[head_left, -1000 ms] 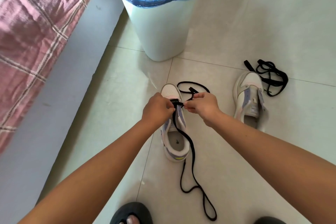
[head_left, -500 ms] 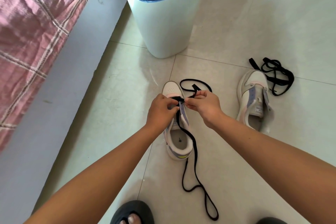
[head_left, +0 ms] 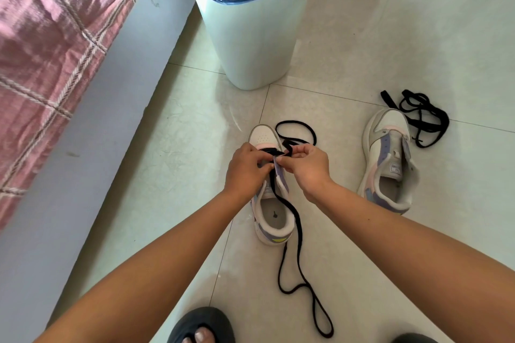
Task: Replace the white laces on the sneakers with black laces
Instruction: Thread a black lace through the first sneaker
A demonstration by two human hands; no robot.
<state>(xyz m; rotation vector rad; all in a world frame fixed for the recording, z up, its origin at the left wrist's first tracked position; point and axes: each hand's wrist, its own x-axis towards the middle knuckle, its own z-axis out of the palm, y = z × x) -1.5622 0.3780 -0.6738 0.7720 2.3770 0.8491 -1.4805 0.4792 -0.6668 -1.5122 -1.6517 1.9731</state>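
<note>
A white and lilac sneaker [head_left: 274,220] stands on the tiled floor in front of me, toe pointing away. A black lace [head_left: 298,253] runs through its front eyelets; one end loops beyond the toe, the other trails over the heel toward me. My left hand [head_left: 246,170] grips the sneaker's left eyelet flap with curled fingers. My right hand [head_left: 306,168] pinches the lace at the right eyelet row. A second sneaker [head_left: 388,161] without laces stands to the right, and a second black lace [head_left: 418,117] lies bunched by its toe.
A white bin [head_left: 250,36] with a blue liner stands just beyond the sneakers. A bed with a pink checked cover [head_left: 47,44] and its grey side [head_left: 69,175] runs along the left. My dark sandal [head_left: 203,326] shows at the bottom edge.
Both hands stay on the front of the sneaker, working the lace at the eyelets. The view has shifted slightly; the sneakers and laces lie as before.
</note>
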